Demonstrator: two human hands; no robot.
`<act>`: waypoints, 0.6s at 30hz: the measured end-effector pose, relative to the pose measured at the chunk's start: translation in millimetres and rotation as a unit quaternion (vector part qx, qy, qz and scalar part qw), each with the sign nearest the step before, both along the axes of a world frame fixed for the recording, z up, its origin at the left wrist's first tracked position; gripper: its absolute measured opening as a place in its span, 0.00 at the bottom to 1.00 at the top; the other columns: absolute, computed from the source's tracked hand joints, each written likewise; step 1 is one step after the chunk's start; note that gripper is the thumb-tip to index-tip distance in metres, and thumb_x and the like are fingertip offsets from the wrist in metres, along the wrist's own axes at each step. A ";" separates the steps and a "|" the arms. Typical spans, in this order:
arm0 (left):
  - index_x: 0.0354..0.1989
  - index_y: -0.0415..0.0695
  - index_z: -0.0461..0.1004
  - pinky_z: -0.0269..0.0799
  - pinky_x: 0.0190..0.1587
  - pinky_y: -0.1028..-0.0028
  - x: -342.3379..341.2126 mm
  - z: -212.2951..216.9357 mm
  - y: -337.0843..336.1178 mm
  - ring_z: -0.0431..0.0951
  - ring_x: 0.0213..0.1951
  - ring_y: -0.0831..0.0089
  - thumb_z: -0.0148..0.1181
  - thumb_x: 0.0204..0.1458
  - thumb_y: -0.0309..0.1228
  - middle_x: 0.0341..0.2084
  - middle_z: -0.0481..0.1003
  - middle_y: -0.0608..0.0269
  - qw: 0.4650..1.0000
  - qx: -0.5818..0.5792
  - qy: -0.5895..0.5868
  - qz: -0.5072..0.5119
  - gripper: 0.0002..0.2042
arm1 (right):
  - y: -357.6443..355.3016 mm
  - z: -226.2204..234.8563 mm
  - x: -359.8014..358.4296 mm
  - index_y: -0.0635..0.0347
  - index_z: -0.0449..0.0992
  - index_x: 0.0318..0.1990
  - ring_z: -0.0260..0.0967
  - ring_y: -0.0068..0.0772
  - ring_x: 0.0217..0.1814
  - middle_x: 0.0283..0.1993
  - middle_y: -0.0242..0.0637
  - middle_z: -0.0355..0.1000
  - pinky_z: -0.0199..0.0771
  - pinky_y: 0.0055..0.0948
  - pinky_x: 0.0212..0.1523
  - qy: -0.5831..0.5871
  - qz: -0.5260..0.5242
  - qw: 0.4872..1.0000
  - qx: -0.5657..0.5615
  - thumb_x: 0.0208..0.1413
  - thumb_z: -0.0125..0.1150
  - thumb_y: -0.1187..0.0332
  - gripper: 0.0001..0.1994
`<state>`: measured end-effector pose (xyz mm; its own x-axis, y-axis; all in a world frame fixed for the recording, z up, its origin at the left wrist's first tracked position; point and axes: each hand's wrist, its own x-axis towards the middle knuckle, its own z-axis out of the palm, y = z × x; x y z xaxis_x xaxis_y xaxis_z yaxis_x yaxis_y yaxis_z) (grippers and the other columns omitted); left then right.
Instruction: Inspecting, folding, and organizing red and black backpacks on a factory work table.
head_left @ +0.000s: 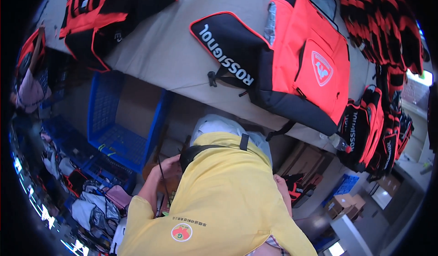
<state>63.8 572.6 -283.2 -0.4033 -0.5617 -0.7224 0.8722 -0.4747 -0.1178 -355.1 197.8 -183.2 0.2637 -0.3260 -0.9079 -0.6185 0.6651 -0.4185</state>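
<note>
I look down over my own yellow shirt (219, 196) with a black strap (200, 150) across it. My left hand (168, 166) is raised near my chest, fingers curled, beside a thin dark cord (163, 183); whether it grips the cord is unclear. My right hand (279, 181) is mostly hidden behind the shirt, close to a red and black bag piece (297, 188). A red and black backpack (315, 69) lies flat on the grey table (173, 51) beyond me, its black flap open toward the table's edge.
Another red and black backpack (100, 14) lies at the table's far left. More hang or pile at the right (374, 128) and top right (383, 23). A blue crate (114, 128) stands under the table. Cardboard boxes (346, 203) sit lower right. A person (29, 87) is at the far left.
</note>
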 end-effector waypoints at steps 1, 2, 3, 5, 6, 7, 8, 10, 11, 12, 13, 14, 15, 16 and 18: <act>0.74 0.53 0.70 0.68 0.70 0.49 2.5 3.5 -18.5 0.76 0.68 0.61 0.53 0.68 0.55 0.69 0.75 0.61 0.999 0.035 -0.015 0.028 0.30 | 4.7 1.2 6.2 0.57 0.77 0.36 0.67 0.12 0.33 0.33 0.20 0.74 0.69 0.20 0.35 -0.032 -0.009 0.999 0.010 0.77 0.59 0.61 0.14; 0.73 0.53 0.72 0.68 0.70 0.49 7.2 8.4 -29.9 0.76 0.67 0.60 0.54 0.68 0.54 0.69 0.76 0.60 0.996 0.070 -0.028 0.051 0.29 | 12.4 6.1 11.5 0.57 0.77 0.37 0.67 0.12 0.33 0.33 0.19 0.74 0.69 0.21 0.37 -0.016 -0.029 0.999 0.019 0.77 0.60 0.62 0.13; 0.73 0.53 0.72 0.68 0.70 0.49 12.2 12.1 -31.4 0.76 0.67 0.60 0.54 0.68 0.54 0.69 0.76 0.60 0.997 0.068 -0.027 0.031 0.29 | 18.8 8.4 12.4 0.57 0.77 0.37 0.67 0.12 0.33 0.33 0.19 0.74 0.69 0.21 0.37 -0.013 -0.049 0.999 0.017 0.77 0.60 0.62 0.13; 0.71 0.50 0.74 0.69 0.70 0.50 23.4 18.4 -32.9 0.77 0.66 0.59 0.53 0.69 0.53 0.67 0.78 0.58 0.998 0.063 -0.020 0.012 0.28 | 34.0 13.9 9.8 0.57 0.77 0.37 0.67 0.12 0.34 0.33 0.19 0.73 0.70 0.21 0.40 -0.040 -0.074 0.996 0.028 0.76 0.60 0.63 0.12; 0.70 0.48 0.74 0.69 0.70 0.51 29.2 22.2 -29.0 0.78 0.65 0.59 0.53 0.69 0.52 0.66 0.78 0.57 0.998 0.063 -0.021 0.010 0.27 | 37.8 12.4 3.5 0.57 0.78 0.39 0.66 0.12 0.37 0.35 0.19 0.72 0.69 0.21 0.42 -0.080 -0.084 0.992 0.058 0.76 0.61 0.64 0.11; 0.69 0.47 0.75 0.70 0.70 0.52 35.3 25.8 -25.1 0.79 0.65 0.58 0.53 0.70 0.51 0.65 0.79 0.57 0.998 0.064 -0.022 0.009 0.27 | 46.1 7.6 0.8 0.57 0.78 0.39 0.66 0.12 0.37 0.35 0.19 0.72 0.69 0.21 0.42 -0.082 -0.096 0.990 0.056 0.76 0.61 0.64 0.11; 0.68 0.45 0.76 0.70 0.70 0.53 41.7 27.1 -24.4 0.79 0.64 0.58 0.53 0.70 0.50 0.64 0.80 0.56 0.998 0.063 -0.022 0.007 0.26 | 52.6 4.4 3.6 0.57 0.78 0.42 0.66 0.12 0.38 0.36 0.20 0.72 0.68 0.20 0.42 -0.068 -0.143 0.987 0.031 0.76 0.61 0.64 0.09; 0.67 0.44 0.77 0.71 0.70 0.53 55.1 23.4 -29.4 0.80 0.64 0.58 0.52 0.70 0.49 0.63 0.80 0.55 0.998 0.060 -0.025 -0.005 0.26 | 68.0 -12.8 2.3 0.58 0.78 0.50 0.68 0.13 0.43 0.42 0.22 0.74 0.71 0.19 0.45 -0.017 -0.170 0.983 -0.069 0.76 0.61 0.63 0.09; 0.64 0.43 0.79 0.74 0.66 0.58 60.1 19.1 -30.6 0.82 0.60 0.62 0.56 0.70 0.45 0.60 0.82 0.57 0.996 0.028 -0.068 -0.042 0.22 | 74.8 -16.2 3.8 0.58 0.78 0.50 0.68 0.13 0.43 0.42 0.22 0.74 0.71 0.19 0.45 -0.021 -0.179 0.981 -0.069 0.76 0.61 0.63 0.09; 0.61 0.42 0.81 0.77 0.62 0.63 65.1 14.5 -32.8 0.84 0.55 0.66 0.60 0.70 0.40 0.56 0.84 0.58 0.991 -0.006 -0.110 -0.078 0.19 | 81.8 -19.9 6.2 0.59 0.78 0.52 0.70 0.14 0.46 0.44 0.23 0.75 0.73 0.21 0.48 -0.013 -0.194 0.978 -0.073 0.76 0.60 0.63 0.09; 0.58 0.41 0.82 0.80 0.58 0.68 70.7 10.7 -34.9 0.85 0.51 0.70 0.64 0.70 0.36 0.52 0.85 0.59 0.981 -0.040 -0.151 -0.114 0.15 | 87.9 -23.3 8.7 0.59 0.78 0.55 0.72 0.16 0.48 0.47 0.25 0.77 0.74 0.23 0.51 -0.005 -0.209 0.975 -0.077 0.76 0.60 0.62 0.11; 0.52 0.42 0.84 0.81 0.49 0.75 68.2 4.5 -50.0 0.86 0.43 0.76 0.67 0.67 0.30 0.45 0.86 0.65 0.985 -0.007 -0.153 -0.075 0.09 | 95.9 -28.0 6.7 0.59 0.78 0.55 0.72 0.16 0.48 0.47 0.25 0.77 0.74 0.23 0.51 -0.009 -0.222 0.972 -0.080 0.76 0.60 0.62 0.11; 0.49 0.43 0.82 0.81 0.48 0.73 73.5 3.8 -59.6 0.85 0.42 0.76 0.65 0.68 0.31 0.42 0.85 0.66 0.983 -0.028 -0.156 -0.092 0.07 | 105.4 -34.5 -1.6 0.59 0.78 0.58 0.73 0.18 0.51 0.51 0.27 0.78 0.75 0.25 0.54 0.011 -0.214 0.976 -0.045 0.77 0.59 0.62 0.12; 0.49 0.44 0.82 0.81 0.48 0.73 78.1 -3.2 -58.6 0.85 0.42 0.76 0.65 0.68 0.31 0.42 0.85 0.66 0.988 -0.015 -0.139 -0.065 0.07 | 116.8 -40.4 -8.8 0.59 0.79 0.60 0.74 0.20 0.54 0.55 0.29 0.80 0.76 0.27 0.57 0.031 -0.206 0.978 -0.011 0.77 0.58 0.61 0.14; 0.50 0.46 0.80 0.81 0.48 0.71 79.4 -9.5 -60.3 0.85 0.44 0.73 0.64 0.69 0.32 0.45 0.85 0.65 0.988 0.003 -0.150 -0.026 0.07 | 136.5 -38.6 -9.3 0.59 0.78 0.63 0.75 0.22 0.56 0.58 0.31 0.80 0.76 0.29 0.59 0.025 -0.229 0.973 0.020 0.77 0.57 0.60 0.16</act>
<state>143.3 512.4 -292.8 -0.1980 -0.5423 -0.8166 0.8431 -0.5191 0.1403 -364.4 334.3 -221.8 0.0542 -0.3635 -0.9300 -0.2726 0.8906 -0.3640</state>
